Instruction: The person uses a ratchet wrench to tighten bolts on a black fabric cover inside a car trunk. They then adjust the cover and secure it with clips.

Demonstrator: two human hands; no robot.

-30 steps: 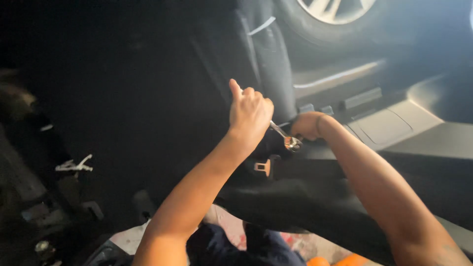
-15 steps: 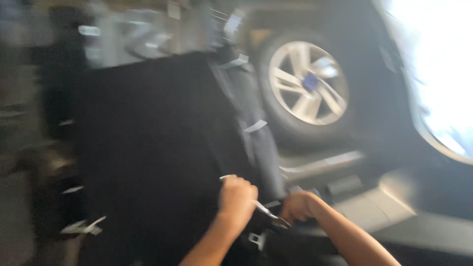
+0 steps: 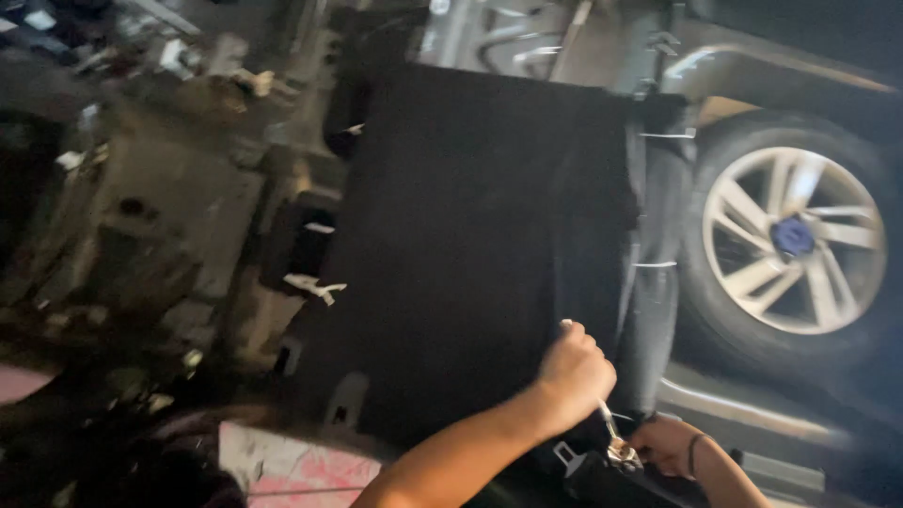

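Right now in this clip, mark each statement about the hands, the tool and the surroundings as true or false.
1. The left hand grips a slim metal tool. True.
2. The right hand rests on the car wheel. False: it is at the tool's lower end, well below the wheel.
3. A large black panel stands behind the hands. True.
4. The wheel is left of the panel. False: it is to the right.
5. Both hands are empty. False: the left holds the tool.
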